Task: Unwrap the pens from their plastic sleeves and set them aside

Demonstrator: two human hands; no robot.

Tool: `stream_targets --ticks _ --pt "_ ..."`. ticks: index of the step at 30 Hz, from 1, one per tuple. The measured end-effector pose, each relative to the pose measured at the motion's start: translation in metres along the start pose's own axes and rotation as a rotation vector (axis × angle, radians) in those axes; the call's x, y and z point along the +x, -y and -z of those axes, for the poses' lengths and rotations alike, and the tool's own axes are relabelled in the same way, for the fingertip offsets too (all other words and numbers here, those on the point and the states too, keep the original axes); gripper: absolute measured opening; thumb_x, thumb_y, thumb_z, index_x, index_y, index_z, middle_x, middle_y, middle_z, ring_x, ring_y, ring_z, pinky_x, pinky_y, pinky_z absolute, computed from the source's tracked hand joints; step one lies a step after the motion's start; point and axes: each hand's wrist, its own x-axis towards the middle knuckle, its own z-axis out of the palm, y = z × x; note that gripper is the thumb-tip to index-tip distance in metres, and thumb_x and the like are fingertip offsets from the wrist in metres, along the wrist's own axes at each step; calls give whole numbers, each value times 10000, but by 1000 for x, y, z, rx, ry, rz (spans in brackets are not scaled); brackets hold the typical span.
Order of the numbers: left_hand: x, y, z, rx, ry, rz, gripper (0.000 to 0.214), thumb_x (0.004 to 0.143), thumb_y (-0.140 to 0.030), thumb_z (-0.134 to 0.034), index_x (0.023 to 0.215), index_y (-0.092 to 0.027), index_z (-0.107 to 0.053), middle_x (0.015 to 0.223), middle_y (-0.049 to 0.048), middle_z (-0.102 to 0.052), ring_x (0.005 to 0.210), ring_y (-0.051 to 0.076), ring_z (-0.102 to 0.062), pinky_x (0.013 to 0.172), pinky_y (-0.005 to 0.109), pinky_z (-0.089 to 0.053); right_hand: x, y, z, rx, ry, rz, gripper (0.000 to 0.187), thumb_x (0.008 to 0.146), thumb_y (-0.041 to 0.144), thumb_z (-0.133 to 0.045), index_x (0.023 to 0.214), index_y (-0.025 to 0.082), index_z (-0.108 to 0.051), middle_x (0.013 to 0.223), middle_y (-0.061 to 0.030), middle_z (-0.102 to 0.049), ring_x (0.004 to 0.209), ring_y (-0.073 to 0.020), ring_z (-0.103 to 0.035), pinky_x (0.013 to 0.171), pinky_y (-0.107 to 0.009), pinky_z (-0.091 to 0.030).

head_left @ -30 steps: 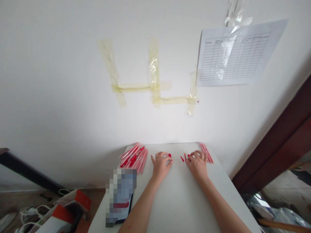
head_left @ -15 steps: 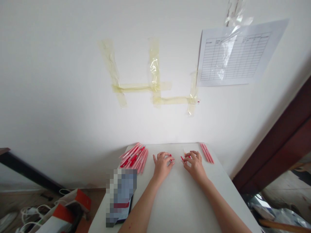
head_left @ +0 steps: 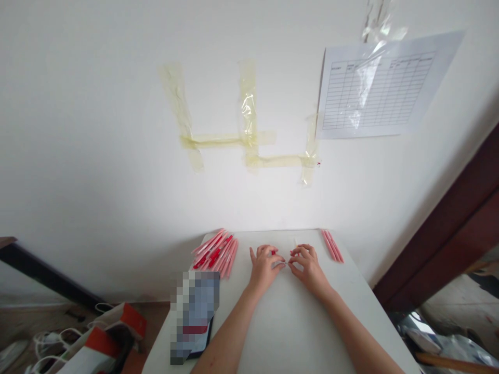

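My left hand (head_left: 265, 267) is closed in a pinch near the far middle of the table, with a small red piece (head_left: 273, 253) showing between its fingers. My right hand (head_left: 307, 265) faces it, fingertips almost meeting the left ones. Its fingers also pinch, and another small red piece (head_left: 298, 253) shows under them. A thin pale tip is visible between the two hands, too small to name. Behind the right fingers a slim whitish stick (head_left: 295, 242) pokes up. Left of my left hand lies a pile of pink-and-red pens (head_left: 216, 253); to the right lie several pink pens (head_left: 332, 245) side by side.
A phone (head_left: 198, 348), partly blurred out, lies on the left side of the white table (head_left: 290, 327). The wall (head_left: 117, 156) rises right behind the table, with yellowed tape and a printed sheet (head_left: 374, 93). Boxes and cables (head_left: 97, 343) are on the floor at left.
Both hands have come together, the right moving left and the left slightly right, so their fingertips nearly touch. The pens on either side have not moved.
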Motion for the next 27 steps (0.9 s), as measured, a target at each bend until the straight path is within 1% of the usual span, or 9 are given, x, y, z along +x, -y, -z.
stream_targets --ticks 7,12,14,16,18,20,23,27 --pt "0 2 -4 8 -19 -16 93 796 -315 -768 872 -368 -756 1181 -8 -656 1232 239 -494 1188 699 -57 -1 -1 -3 -20 4 12 95 910 275 -621 899 272 -715 1089 -64 -665 1181 -265 -501 1000 -475 -459" --pt "-1 2 -4 9 -28 -25 67 804 -307 -760 851 -353 -751 1172 -7 -659 1229 232 -496 1186 699 -58 0 0 -4 -11 18 13 126 929 291 -594 905 266 -715 1085 -70 -660 1177 -276 -495 1000 -489 -445" --pt "-1 2 -3 2 -30 -19 59 807 -303 -755 848 -345 -750 1171 -6 -658 1228 230 -496 1187 699 -53 0 -1 -2 -49 -5 -15 150 946 315 -574 946 269 -717 1074 -72 -662 1168 -275 -487 1006 -492 -427" --pt "0 3 -2 -5 -35 -3 58 811 -293 -747 849 -336 -749 1172 -1 -657 1231 233 -494 1186 702 -48 0 -3 1 -134 -70 -78 182 960 342 -556 969 264 -720 1054 -76 -665 1153 -279 -473 1006 -498 -400" --pt "0 5 -2 -10 -47 18 66 811 -276 -743 849 -330 -748 1171 1 -659 1234 237 -495 1183 710 -45 -1 -6 5 -242 -150 -169 213 963 359 -548 941 251 -730 1038 -84 -663 1131 -290 -460 987 -503 -379" --pt "1 7 -3 -13 -64 33 77 803 -260 -746 842 -326 -745 1169 1 -662 1233 239 -499 1179 718 -48 -3 -10 8 -323 -191 -238 230 954 361 -560 872 245 -740 1032 -87 -659 1116 -301 -452 968 -502 -366" --pt "1 10 -4 -10 -88 36 85 792 -248 -752 834 -321 -740 1165 -1 -666 1229 244 -505 1171 730 -65 -4 -12 10 -364 -178 -261 232 929 346 -592 782 248 -742 1031 -80 -658 1132 -308 -443 980 -502 -343" --pt "1 11 -5 -6 -103 24 85 788 -251 -752 833 -323 -736 1158 -7 -669 1225 247 -511 1166 737 -85 -4 -3 10 -370 -139 -286 182 885 329 -644 752 254 -743 1044 -62 -662 1162 -304 -436 1035 -508 -304"
